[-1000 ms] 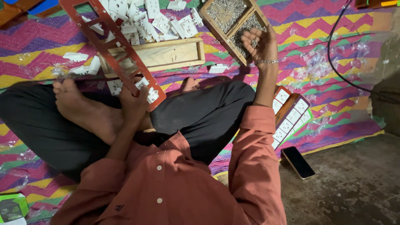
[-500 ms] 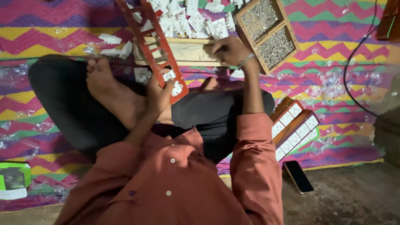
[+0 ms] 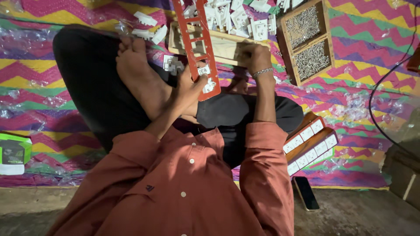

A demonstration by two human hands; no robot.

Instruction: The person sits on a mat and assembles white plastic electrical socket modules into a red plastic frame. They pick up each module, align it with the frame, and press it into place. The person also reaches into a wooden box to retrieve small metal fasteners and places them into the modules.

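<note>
The red frame [image 3: 195, 48] is best kept steady by the left hand [image 3: 189, 89] grasping its lower end while the right hand [image 3: 257, 59], closed at the wooden tray [image 3: 225, 46] just beyond, works.

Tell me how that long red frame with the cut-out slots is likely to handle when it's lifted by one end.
The red frame probably stays stiff: it runs straight although the left hand grips only its near end. It looks thin and full of openings, so likely light. The white parts seated in its slots may shake loose if it tilts.
</note>
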